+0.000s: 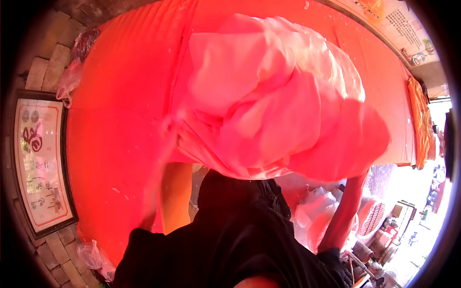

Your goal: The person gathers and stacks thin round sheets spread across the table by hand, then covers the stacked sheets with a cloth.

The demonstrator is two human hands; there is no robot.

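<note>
A large pink-red cloth [269,96] billows in loose folds above the table in front of me. My left hand [174,128], smeared by motion, is at the cloth's near left edge, with its fingers closed on the fabric. On the other side my right forearm [348,204] reaches up under the cloth's near right part. My right hand is hidden by the fabric there, so its fingers do not show. A red cover [125,110] spreads beneath the cloth.
A framed sheet of calligraphy [42,163] stands at the left, beside a plastic bag [70,79]. Orange fabric [420,122] hangs at the right end. A fan-like grille [372,217] and clutter lie at the lower right. A printed poster [398,26] is at the upper right.
</note>
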